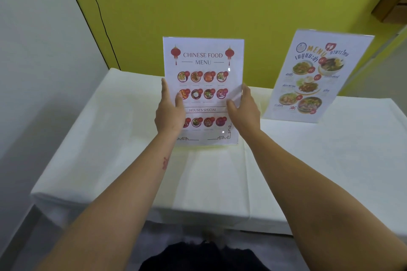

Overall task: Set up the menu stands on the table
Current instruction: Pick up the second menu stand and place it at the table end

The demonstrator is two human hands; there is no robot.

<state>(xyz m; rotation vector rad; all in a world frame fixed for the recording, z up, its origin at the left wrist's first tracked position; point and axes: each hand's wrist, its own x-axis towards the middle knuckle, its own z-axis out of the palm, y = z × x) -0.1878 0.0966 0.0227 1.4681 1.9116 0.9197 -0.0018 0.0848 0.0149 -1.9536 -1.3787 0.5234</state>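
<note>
So I've got the Chinese menu (pixel 203 86) clamped by its side edges, left hand (pixel 169 109) on one, right hand (pixel 243 109) on the other, thumbs over the front. It's upright around the middle of the table (pixel 110 138), bottom edge right at the cloth, can't tell if it's actually resting yet. The Thai menu (pixel 312 77) is already standing off to the right, near the wall. Looks like just this one's left to let go of.
</note>
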